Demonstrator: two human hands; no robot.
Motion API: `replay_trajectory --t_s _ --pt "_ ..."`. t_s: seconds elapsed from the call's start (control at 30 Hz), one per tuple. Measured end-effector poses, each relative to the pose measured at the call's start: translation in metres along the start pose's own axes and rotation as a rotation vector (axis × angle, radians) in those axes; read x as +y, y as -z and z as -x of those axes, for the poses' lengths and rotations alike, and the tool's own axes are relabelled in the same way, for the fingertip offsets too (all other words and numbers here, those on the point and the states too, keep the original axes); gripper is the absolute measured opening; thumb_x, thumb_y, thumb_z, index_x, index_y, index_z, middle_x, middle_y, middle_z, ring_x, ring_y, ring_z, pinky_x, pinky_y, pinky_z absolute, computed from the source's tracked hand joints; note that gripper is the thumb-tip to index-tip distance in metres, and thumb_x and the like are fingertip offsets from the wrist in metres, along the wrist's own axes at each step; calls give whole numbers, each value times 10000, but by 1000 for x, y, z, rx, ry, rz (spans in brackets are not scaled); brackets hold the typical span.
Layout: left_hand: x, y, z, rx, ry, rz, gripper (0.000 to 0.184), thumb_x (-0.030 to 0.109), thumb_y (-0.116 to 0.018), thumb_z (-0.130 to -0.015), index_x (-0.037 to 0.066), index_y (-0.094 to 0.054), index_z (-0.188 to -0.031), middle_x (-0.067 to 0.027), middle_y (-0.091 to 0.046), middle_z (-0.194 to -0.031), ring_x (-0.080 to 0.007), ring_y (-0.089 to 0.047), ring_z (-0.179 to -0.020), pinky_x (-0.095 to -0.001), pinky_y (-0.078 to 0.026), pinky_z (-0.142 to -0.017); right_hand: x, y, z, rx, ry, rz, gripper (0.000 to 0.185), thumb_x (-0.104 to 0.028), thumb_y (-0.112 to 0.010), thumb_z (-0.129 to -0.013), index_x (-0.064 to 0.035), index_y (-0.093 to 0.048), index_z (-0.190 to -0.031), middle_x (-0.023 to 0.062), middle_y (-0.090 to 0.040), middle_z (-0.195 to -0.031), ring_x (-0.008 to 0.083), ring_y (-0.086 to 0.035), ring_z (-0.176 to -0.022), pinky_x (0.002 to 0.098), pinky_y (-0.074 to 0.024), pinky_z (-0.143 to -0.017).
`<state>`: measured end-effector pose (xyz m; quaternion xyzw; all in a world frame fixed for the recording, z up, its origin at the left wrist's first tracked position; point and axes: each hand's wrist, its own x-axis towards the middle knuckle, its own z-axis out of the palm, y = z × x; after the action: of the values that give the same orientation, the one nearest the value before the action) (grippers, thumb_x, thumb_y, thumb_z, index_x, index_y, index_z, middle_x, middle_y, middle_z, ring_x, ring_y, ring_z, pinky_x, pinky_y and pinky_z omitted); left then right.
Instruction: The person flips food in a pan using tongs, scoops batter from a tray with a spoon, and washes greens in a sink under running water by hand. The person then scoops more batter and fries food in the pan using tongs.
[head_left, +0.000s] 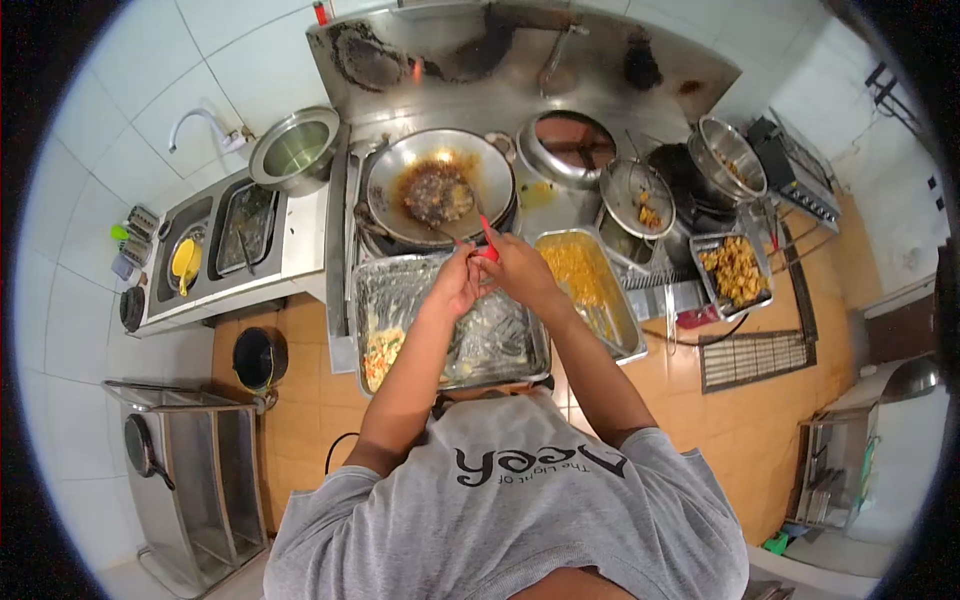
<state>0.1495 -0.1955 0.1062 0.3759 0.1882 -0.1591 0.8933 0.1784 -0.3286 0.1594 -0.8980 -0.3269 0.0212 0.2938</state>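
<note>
Both my hands meet above the front rim of a large wok (390, 195). My right hand (521, 268) is closed on a red-handled metal utensil (488, 236). Its metal part reaches over the wok; I cannot tell whether it is tongs or scissors. My left hand (457, 285), fingers curled, is at the red handle too and seems to grip it. Dark oil with browned food (440, 197) fills the wok's bottom. Below my hands lies a steel tray (480, 340) smeared with pale batter, with a chopped vegetable mixture (382, 352) in its left corner.
A tray of yellow batter (585, 270) stands right of my hands. Farther right are a strainer (637, 198) over a pot and a tray of fried pieces (738, 270). A large pot (295, 150) and a sink (184, 250) are left. A black bucket (259, 358) stands on the floor.
</note>
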Motion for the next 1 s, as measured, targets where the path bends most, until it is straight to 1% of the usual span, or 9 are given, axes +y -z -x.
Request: replay_trajectory --t_s 0.03,0.1,0.3,0.43,0.6,0.73,0.83,0.93,1.0 --pt "1 6 -9 -49 -9 30 275 346 -328 -907 140 -509 -933 25 -595 -799 -140 -568 -758 -376 -448 -749 -1 2 -7 -34 -55 -17 501 -299 -599 -783 -29 -455 -1181 185 -555 -904 359 -543 -849 423 -438 -719" --pt "5 11 -22 -158 -26 75 274 336 -319 -911 140 -509 -939 26 -601 -818 -138 -574 -750 -360 -455 -733 7 -3 -18 -13 -23 36 502 -296 -594 -787 -39 -450 -1193 180 -552 -887 359 -543 -841 420 -436 -717" --pt "14 -24 -7 61 -183 56 272 339 -329 -911 141 -515 -927 12 -607 -782 -120 -584 -725 -315 -471 -660 2 13 -23 26 10 8 434 -273 -569 -808 -83 -465 -1184 173 -544 -905 357 -537 -864 414 -436 -724" --pt "15 -8 -8 111 -254 -1 254 332 -353 -902 143 -523 -912 5 -613 -755 -111 -586 -671 -294 -476 -622 -4 8 -29 -26 76 -47 436 -228 -553 -820 -47 -436 -1199 182 -532 -987 375 -539 -908 437 -442 -760" --pt "22 29 -30 206 -241 -13 245 324 -368 -892 141 -529 -913 3 -613 -746 -104 -586 -657 -275 -478 -588 2 -25 -46 -20 28 -52 392 -270 -539 -827 -59 -479 -1152 176 -540 -1002 377 -535 -904 431 -438 -765" --pt "24 36 -39 170 -187 24 237 309 -385 -886 124 -531 -900 -15 -613 -729 -116 -594 -662 -294 -492 -602 -4 -32 -41 11 -73 -39 389 -254 -533 -827 -65 -472 -1161 187 -533 -1048 385 -529 -939 438 -444 -774" --pt "21 40 -42 132 -136 -73 238 307 -395 -890 104 -515 -925 -30 -612 -733 -123 -604 -700 -332 -502 -632 2 -33 -32 18 -76 -36 422 -245 -545 -819 -59 -452 -1187 180 -545 -1029 376 -537 -919 435 -453 -750" --pt "18 31 -33 156 -131 -57 253 331 -441 -893 85 -494 -914 -42 -588 -671 -152 -585 -599 -316 -514 -579 9 -28 -8 132 -32 -150 436 -219 -567 -808 -44 -460 -1192 152 -563 -922 334 -556 -829 403 -459 -696" --pt "18 20 -18 121 -184 -47 281 319 -426 -902 51 -466 -978 -84 -589 -789 -199 -593 -708 -361 -513 -668 8 -13 25 163 -32 -206 476 -203 -564 -811 -24 -422 -1228 159 -546 -914 312 -561 -799 391 -460 -693"
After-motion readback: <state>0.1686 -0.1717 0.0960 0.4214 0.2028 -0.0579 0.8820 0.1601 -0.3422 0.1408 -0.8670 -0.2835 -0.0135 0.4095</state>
